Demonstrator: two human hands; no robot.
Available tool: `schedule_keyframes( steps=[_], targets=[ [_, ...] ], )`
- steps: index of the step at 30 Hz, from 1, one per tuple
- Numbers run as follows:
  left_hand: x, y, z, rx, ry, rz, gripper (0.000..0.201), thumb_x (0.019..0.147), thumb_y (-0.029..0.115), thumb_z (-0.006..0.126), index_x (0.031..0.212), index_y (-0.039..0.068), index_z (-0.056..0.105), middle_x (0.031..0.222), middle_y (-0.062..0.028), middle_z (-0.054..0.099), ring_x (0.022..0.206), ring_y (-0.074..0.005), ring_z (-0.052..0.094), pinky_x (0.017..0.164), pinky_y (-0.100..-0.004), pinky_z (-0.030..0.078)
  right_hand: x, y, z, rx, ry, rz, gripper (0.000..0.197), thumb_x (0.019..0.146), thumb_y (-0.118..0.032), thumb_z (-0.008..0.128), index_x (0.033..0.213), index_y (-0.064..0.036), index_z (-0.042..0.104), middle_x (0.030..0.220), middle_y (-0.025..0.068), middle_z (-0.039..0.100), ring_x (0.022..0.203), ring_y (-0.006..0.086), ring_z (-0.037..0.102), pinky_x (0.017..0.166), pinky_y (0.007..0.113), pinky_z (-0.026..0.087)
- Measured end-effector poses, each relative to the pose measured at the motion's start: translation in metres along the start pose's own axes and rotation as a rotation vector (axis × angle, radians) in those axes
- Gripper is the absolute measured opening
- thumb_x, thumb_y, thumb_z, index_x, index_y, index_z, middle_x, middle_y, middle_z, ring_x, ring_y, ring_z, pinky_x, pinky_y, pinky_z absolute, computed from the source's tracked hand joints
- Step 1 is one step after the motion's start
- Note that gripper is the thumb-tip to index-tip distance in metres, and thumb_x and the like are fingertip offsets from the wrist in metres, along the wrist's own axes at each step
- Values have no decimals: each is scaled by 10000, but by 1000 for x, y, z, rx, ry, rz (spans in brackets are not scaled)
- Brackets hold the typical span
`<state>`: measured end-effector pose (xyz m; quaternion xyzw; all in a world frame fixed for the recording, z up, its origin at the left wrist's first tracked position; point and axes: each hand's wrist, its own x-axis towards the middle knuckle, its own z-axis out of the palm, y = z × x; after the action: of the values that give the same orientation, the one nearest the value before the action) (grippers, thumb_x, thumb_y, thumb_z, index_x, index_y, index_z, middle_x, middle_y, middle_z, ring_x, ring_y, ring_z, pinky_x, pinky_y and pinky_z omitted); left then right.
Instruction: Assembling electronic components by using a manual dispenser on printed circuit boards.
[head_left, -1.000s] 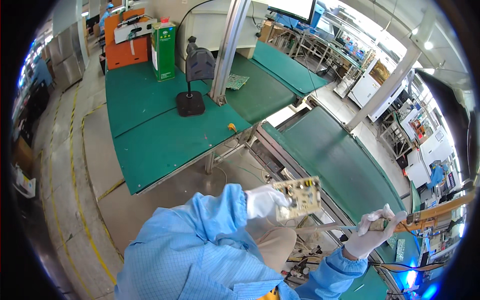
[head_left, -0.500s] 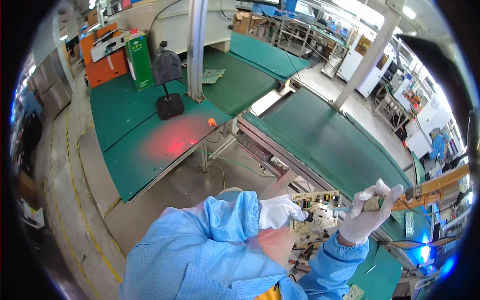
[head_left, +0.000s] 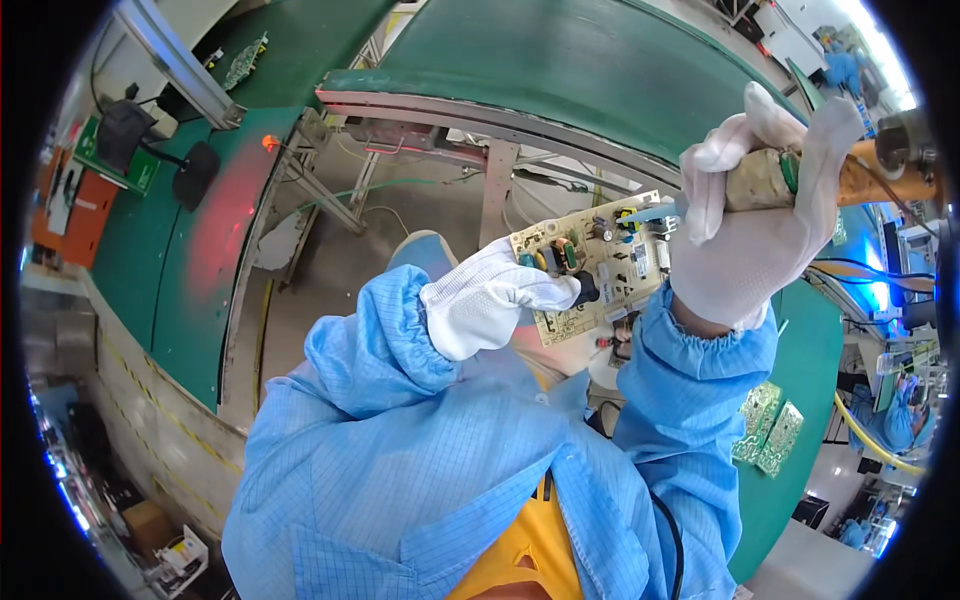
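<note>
My left hand (head_left: pixel 490 305), in a white glove, grips the left edge of a tan circuit board (head_left: pixel 620 265) with its thumb on the face. Black, green and yellow components stand up from the board. My gloved right hand (head_left: pixel 745 220) is wrapped round the taped grip of a dispensing gun (head_left: pixel 757 183) with a brownish-orange body. Its pale blue nozzle (head_left: pixel 655 213) reaches left over the board's upper right, near a yellow component; whether it touches cannot be made out.
A green-topped conveyor (head_left: pixel 560 70) with a metal edge runs beyond the board. At left, a green table (head_left: pixel 165 290) carries a black stand (head_left: pixel 195 175). Other circuit boards (head_left: pixel 780 440) lie on the green surface at right. A yellow hose (head_left: pixel 870 440) curves beyond them.
The view has turned and dropped closer to my hands. The circuit board and gun appear larger and higher in the picture. Both hands keep their holds, with the nozzle still over the board.
</note>
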<state>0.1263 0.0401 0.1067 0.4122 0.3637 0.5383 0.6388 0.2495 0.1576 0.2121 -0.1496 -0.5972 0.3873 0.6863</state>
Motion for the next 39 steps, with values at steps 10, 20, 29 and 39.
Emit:
schedule_keyframes(
  steps=[10, 20, 29, 39],
  targets=[
    [-6, 19, 19, -256, 25, -138, 373, 864, 100, 655, 1199, -41, 568, 1057, -100, 674, 969, -147, 629, 861, -278, 496, -2, -10, -11, 502, -287, 119, 468, 1030, -331, 354, 1089, 51, 619, 682, 136, 590, 388, 119, 441, 378, 239, 387],
    [-3, 17, 16, -321, -9, -143, 411, 859, 117, 676, 1222, -33, 554, 1072, -88, 670, 977, -141, 619, 867, -279, 492, -7, -21, -1, -447, -259, -177, 509, 1028, -376, 313, 1090, 29, 615, 686, 127, 602, 467, 136, 529, 408, 226, 441],
    [0, 26, 13, -207, 37, -229, 404, 857, 154, 690, 1198, -28, 573, 1044, -82, 670, 965, -120, 615, 839, -255, 497, 1, -20, -30, 290, -270, 236, 518, 1038, -364, 264, 1052, 24, 608, 720, 140, 633, 455, 131, 528, 406, 235, 451],
    [-15, 11, 5, -216, 138, -54, 347, 879, 139, 664, 1179, -21, 592, 1038, -75, 662, 982, -133, 628, 857, -268, 503, 16, 10, -19, 462, -382, -3, 568, 1036, -402, 262, 1074, 53, 600, 683, 142, 619, 378, 103, 445, 376, 227, 397]
  ],
)
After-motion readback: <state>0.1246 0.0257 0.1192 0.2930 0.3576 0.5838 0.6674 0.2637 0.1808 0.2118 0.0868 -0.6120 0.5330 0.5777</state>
